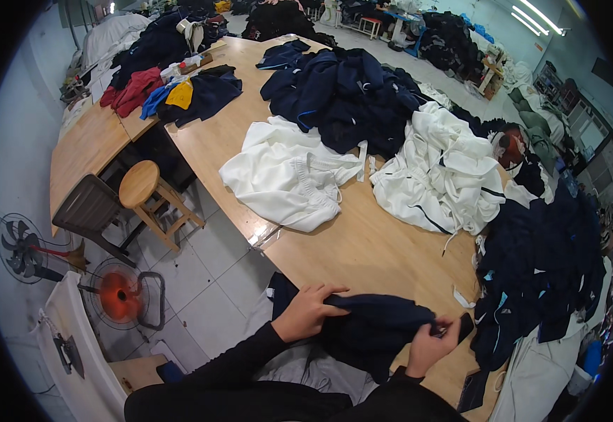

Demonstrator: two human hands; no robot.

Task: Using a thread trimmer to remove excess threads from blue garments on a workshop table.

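A navy garment [377, 323] is stretched between my hands at the near edge of the table, its lower part hanging toward my lap. My left hand [310, 313] grips its upper left edge between thumb and fingers. At the other end my right hand [434, 346] pinches the cloth with bent fingers. A short dark piece [466, 326] sticks out beside those fingertips; I cannot make out whether it belongs to the garment. Farther up the table lie white trousers [285, 176] with a gathered waistband, and a heap of white garments [440, 176] with dark trim.
Wooden table [335, 260]. Navy clothes [349, 91] are piled at its far side, with another navy pile [539, 274] at right. On the left are a wooden stool [140, 184], a dark chair [85, 204], an orange-centred fan [120, 295] and an iron [67, 354].
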